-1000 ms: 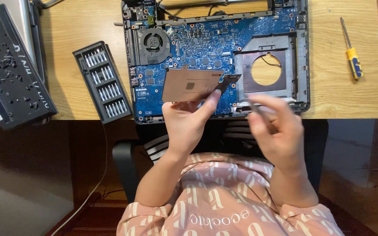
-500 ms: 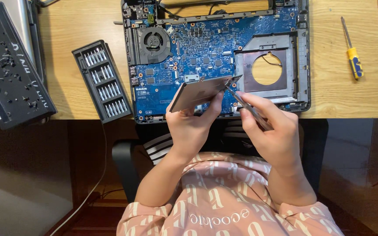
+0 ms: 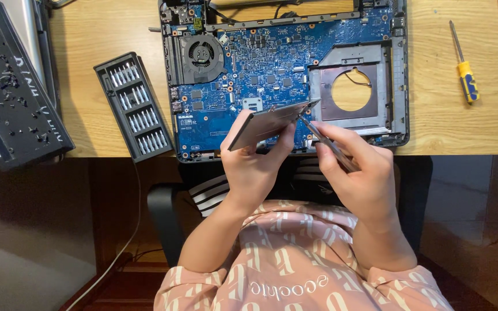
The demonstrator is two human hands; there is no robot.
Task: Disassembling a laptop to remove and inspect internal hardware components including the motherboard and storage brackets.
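Your left hand [image 3: 255,158] is clamped on the flat grey drive [image 3: 269,122], up in the air just over the open laptop [image 3: 272,69]. Your right hand [image 3: 355,167] pinches the thin screwdriver [image 3: 325,138], tip at the drive's corner. Hold the drive still and keep the tip straight. The black bit case [image 3: 134,106] on the desk [image 3: 116,34] holds rows of silver bits.

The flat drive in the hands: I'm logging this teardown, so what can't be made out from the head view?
- Flat grey drive: seen nearly edge-on; the left hand hides its lower part.
- Thin tool: its handle is buried in the right hand, and its tip at the drive's corner is too small to read.
- Open laptop: its top is cut off by the frame edge.
- Bit case: bit shapes too small.
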